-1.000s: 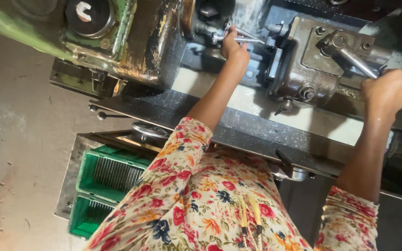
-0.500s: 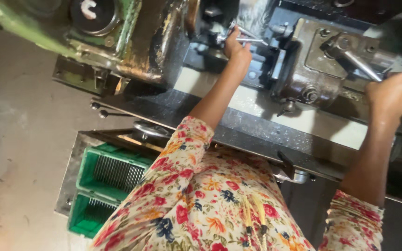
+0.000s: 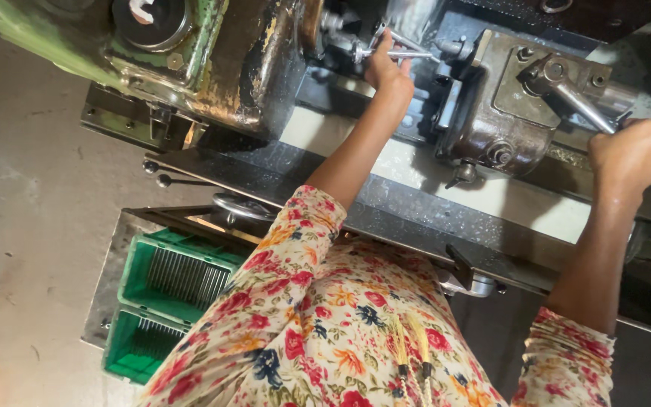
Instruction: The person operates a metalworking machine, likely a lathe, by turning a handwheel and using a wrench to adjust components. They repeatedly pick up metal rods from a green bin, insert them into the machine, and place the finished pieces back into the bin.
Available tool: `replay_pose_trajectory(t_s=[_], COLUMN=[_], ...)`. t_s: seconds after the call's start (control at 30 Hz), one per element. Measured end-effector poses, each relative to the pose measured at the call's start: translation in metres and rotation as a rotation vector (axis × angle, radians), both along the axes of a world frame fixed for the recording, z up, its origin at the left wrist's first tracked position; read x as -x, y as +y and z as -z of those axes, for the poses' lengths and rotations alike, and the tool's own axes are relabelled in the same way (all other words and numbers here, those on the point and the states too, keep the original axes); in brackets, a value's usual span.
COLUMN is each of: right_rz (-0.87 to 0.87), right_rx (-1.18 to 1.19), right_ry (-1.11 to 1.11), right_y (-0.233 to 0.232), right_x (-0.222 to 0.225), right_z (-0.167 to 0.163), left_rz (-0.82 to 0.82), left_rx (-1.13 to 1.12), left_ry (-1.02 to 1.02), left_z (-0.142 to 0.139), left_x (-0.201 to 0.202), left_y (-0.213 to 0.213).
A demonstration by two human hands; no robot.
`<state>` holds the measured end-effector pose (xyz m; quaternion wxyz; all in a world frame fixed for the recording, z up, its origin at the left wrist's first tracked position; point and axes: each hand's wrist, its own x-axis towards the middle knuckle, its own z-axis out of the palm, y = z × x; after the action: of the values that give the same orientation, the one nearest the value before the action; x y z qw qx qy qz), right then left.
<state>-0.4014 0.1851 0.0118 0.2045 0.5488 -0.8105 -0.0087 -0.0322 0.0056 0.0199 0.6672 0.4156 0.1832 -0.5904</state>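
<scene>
I stand at a worn green and grey lathe (image 3: 212, 68). My left hand (image 3: 387, 69) reaches up to the chuck area and grips a thin metal rod (image 3: 404, 53) sticking out beside the spindle. My right hand (image 3: 633, 154) is closed around the end of a steel lever (image 3: 578, 96) on the grey tool block (image 3: 506, 113). Both arms wear floral sleeves.
Two green plastic crates (image 3: 171, 275) holding several thin metal rods sit low on the left by the machine's base. A round handwheel (image 3: 239, 205) and small knobs (image 3: 161, 179) stick out from the dark bed front. Bare concrete floor (image 3: 24, 226) lies at left.
The view has shifted slightly; my right hand has slid a little right and down along with the lever. My left hand stays at the rod near the chuck.
</scene>
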Motion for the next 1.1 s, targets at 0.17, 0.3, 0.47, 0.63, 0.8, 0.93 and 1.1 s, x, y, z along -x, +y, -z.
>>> replay_pose_trajectory(t_s=[0.17, 0.3, 0.47, 0.63, 0.8, 0.93, 1.1], right_rz=[0.009, 0.008, 0.011, 0.058, -0.061, 0.025, 0.158], right_rx=[-0.009, 0.002, -0.017, -0.052, -0.048, -0.008, 0.025], right_ry=[-0.01, -0.042, -0.04, -0.061, -0.065, -0.14, -0.16], right_y=[-0.002, -0.002, -0.002, -0.003, -0.007, -0.003, 0.021], right_x=[0.002, 0.001, 0.0, 0.001, 0.006, -0.01, -0.059], right_z=[0.002, 0.001, -0.002, -0.008, -0.018, -0.019, -0.004], left_rz=[-0.045, -0.005, 0.098, 0.143, 0.178, 0.18, 0.153], left_rx=[0.042, 0.054, 0.196, 0.165, 0.033, 0.059, 0.07], left_ry=[-0.043, -0.073, -0.132, 0.172, 0.216, 0.181, 0.195], left_z=[0.015, 0.027, 0.03, 0.018, 0.009, 0.004, -0.002], left_x=[-0.009, -0.022, -0.028, -0.033, -0.035, -0.034, -0.032], left_y=[-0.013, -0.025, -0.027, -0.025, -0.031, -0.033, -0.03])
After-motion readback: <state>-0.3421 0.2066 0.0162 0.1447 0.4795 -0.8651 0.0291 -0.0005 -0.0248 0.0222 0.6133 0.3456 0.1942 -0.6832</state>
